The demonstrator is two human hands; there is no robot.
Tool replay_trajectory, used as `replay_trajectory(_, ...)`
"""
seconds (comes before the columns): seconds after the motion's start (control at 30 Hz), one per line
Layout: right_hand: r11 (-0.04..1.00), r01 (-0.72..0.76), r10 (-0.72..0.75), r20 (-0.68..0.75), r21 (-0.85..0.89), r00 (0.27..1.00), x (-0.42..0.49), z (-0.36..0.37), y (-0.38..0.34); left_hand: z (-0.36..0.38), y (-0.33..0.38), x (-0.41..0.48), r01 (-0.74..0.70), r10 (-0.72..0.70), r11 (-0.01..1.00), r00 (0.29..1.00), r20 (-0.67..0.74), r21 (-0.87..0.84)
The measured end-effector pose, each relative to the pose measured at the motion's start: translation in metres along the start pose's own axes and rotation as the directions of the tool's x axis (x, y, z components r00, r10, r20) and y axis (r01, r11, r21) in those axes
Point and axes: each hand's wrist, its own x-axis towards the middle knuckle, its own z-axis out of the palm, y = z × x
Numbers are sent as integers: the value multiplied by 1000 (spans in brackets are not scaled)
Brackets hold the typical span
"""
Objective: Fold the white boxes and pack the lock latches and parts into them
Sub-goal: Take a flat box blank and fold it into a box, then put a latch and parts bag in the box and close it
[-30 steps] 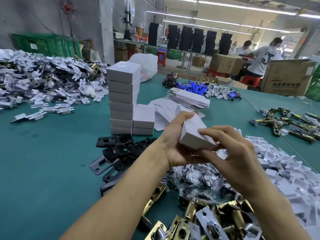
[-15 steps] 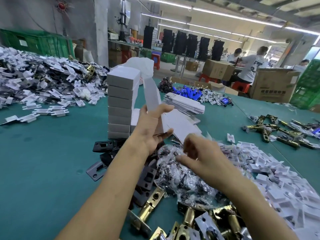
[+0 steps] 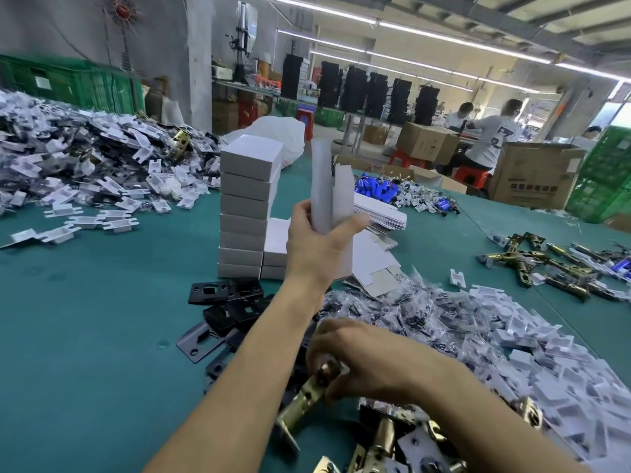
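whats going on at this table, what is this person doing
A person is packing lock parts by hand. The left hand holds a white box on end above the table. The right hand is down at the near pile, gripping a brass latch. The latch is not yet in the box. A stack of closed boxes stands behind.

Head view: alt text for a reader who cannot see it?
The person's left hand holds a white cardboard box upright above a green table, while the right hand grips a brass lock latch. A stack of folded white boxes stands behind.
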Motion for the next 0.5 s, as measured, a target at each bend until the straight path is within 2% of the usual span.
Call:
replay_trajectory(0.13,953,-142,194,-180,266,964,-17,-23,21,0,-1,0,-148,152,988,984,-90,49)
replay_trajectory(0.2,884,-147,317,-337,444,887,-32,-33,34,-2,-3,-1,-212,221,973,970,-106,87)
replay_trajectory(0.27,782,-69,450,-485,620,750,-49,-36,44,-2,-8,-1,-214,228,961,972,-61,177)
replay_trajectory(0.33,712,8,571,-585,703,576,-62,-35,51,-1,-14,-2,-186,186,940,982,29,287)
replay_trajectory(0.43,607,182,712,-631,773,307,-77,-32,57,2,-24,-6,-222,141,875,967,213,429)
replay_trajectory(0.5,589,295,743,-648,752,169,-85,-33,54,2,-29,-9,-204,57,893,936,347,401)
